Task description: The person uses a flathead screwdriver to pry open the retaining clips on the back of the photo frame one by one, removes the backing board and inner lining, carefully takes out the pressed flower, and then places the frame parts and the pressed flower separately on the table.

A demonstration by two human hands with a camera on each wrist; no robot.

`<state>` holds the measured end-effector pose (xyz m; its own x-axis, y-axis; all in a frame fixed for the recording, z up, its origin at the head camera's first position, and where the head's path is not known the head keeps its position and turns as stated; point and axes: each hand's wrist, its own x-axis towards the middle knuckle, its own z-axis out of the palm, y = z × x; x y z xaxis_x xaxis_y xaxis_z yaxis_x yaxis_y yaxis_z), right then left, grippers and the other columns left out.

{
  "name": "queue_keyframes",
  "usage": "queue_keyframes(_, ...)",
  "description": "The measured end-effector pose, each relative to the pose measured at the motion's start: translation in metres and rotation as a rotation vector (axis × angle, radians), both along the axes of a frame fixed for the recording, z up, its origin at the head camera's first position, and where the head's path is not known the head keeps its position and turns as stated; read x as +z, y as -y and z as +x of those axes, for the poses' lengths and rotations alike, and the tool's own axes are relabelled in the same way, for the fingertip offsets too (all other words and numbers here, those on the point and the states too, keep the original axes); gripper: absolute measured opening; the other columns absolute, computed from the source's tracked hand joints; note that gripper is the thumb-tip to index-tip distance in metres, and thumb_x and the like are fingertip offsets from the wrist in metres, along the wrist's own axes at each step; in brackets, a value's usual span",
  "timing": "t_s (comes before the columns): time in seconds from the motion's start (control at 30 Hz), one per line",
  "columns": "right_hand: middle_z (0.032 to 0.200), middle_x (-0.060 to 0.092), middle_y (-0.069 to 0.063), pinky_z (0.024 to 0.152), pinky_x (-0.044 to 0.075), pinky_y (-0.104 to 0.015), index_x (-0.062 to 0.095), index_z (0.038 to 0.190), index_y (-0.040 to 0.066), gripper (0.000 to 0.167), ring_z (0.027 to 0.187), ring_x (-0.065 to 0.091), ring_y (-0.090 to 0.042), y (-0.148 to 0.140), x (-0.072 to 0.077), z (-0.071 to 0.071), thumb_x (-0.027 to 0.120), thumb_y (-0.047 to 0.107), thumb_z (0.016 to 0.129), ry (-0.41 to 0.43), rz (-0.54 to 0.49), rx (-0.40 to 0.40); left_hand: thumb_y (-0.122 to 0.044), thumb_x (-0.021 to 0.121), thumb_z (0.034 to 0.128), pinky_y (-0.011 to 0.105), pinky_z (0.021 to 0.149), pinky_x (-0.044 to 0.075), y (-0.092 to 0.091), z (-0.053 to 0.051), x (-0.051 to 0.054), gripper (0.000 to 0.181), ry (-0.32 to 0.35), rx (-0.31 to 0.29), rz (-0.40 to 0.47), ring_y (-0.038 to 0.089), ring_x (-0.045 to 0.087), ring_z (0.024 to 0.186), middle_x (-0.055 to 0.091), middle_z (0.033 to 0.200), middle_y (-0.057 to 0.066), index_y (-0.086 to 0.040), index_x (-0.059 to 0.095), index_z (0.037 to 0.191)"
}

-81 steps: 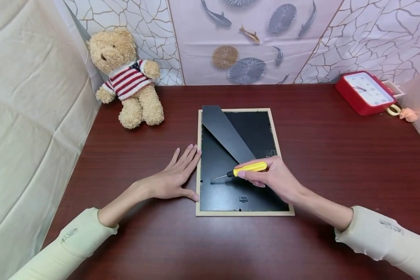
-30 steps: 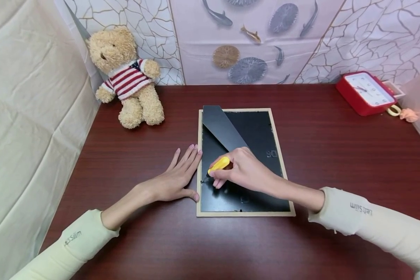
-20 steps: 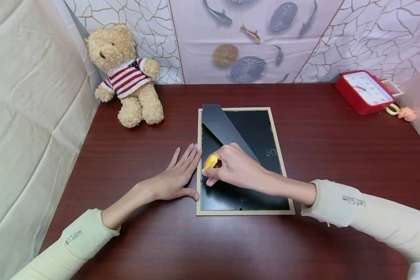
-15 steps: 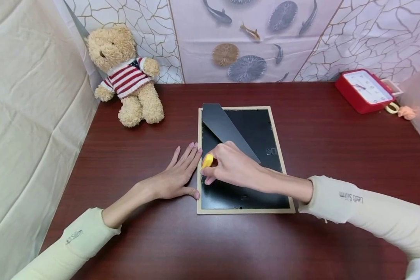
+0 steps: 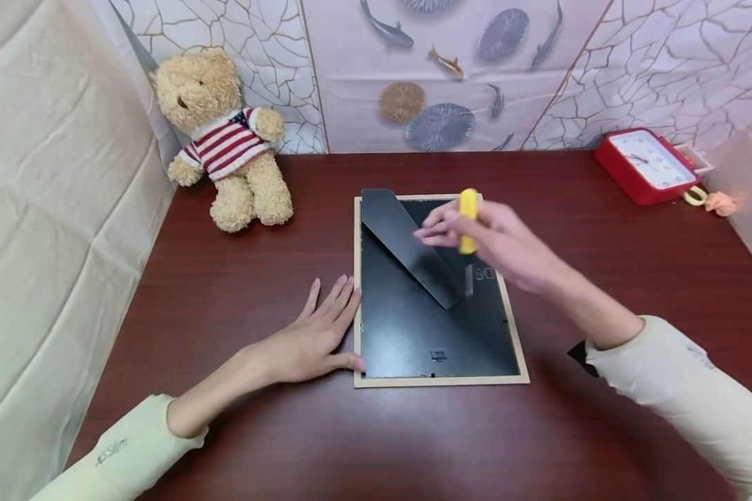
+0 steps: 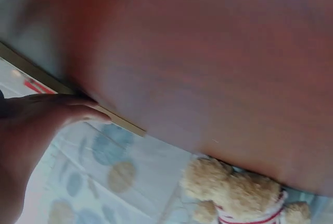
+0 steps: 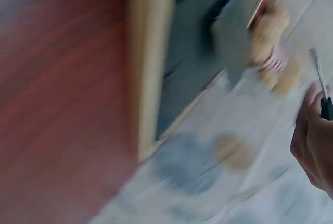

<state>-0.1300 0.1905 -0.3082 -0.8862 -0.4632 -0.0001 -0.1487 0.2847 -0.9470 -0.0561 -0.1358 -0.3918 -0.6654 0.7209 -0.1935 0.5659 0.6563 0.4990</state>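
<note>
A picture frame (image 5: 441,381) lies face down in the head view, its black backing board (image 5: 401,341) upward. Its grey stand leg (image 5: 407,243) slants across the upper half of the board. My right hand (image 5: 514,247) grips a screwdriver by its yellow handle (image 5: 468,221), raised over the frame's upper right part. The metal shaft (image 7: 318,70) shows in the right wrist view; in the head view it is blurred. My left hand (image 5: 310,341) rests with fingers spread on the table, fingertips at the frame's left edge and thumb tip at its lower left corner.
A teddy bear (image 5: 228,146) in a striped sweater leans at the back left. A red clock (image 5: 648,165) stands at the back right, with a small peach-coloured object (image 5: 721,204) beside it. Patterned cloth (image 5: 439,83) hangs behind the dark red table (image 5: 257,264).
My right hand has lifted from the frame's left edge and swung up and right, still holding the screwdriver. The left hand has slid slightly down along the frame's edge.
</note>
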Motion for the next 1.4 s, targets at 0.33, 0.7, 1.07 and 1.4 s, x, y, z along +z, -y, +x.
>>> queue_keyframes(0.33,0.132,0.062,-0.028,0.070,0.054,-0.024,0.055,0.155,-0.003,0.050,0.096,0.064,-0.031,-0.073,-0.030,-0.086,0.064,0.020,0.111,0.028,0.549,-0.124,-0.059,0.081,0.0941,0.070,0.132,-0.008,-0.015,0.037,-0.004,0.129,0.007,0.081,-0.018,0.045,-0.012,0.169,-0.009,0.180,0.032,0.012,0.005,0.171)
queue_keyframes(0.7,0.130,0.058,-0.035,0.089,0.043,-0.047,0.062,0.141,-0.013,0.041,0.106,0.052,-0.041,-0.058,-0.042,-0.113,0.062,0.014,0.110,-0.133,0.784,-0.002,-0.049,0.081,0.0983,0.071,0.131,-0.009,-0.009,0.038,-0.007,0.117,-0.044,0.107,0.036,0.043,-0.006,0.170,-0.002,0.182,0.029,0.010,0.011,0.171)
queue_keyframes(1.07,0.127,0.058,-0.038,0.090,0.052,-0.055,0.064,0.132,-0.018,0.039,0.108,0.057,-0.046,-0.088,-0.044,-0.083,0.068,0.011,0.106,-0.210,0.887,0.016,-0.032,0.095,0.0837,0.066,0.133,0.018,0.023,0.007,-0.003,0.076,-0.147,0.310,0.134,0.051,0.017,0.167,0.025,0.174,0.038,0.010,0.058,0.134)
queue_keyframes(1.4,0.096,0.064,-0.012,0.069,0.054,-0.038,0.071,0.104,0.003,0.022,0.083,0.060,-0.026,-0.182,-0.132,-0.095,0.081,0.021,0.097,-0.366,0.977,-0.031,-0.034,0.098,0.0816,0.061,0.104,0.049,0.050,-0.042,-0.052,0.036,-0.401,0.415,0.161,0.039,0.056,0.134,0.061,0.143,0.016,-0.021,0.066,0.072)
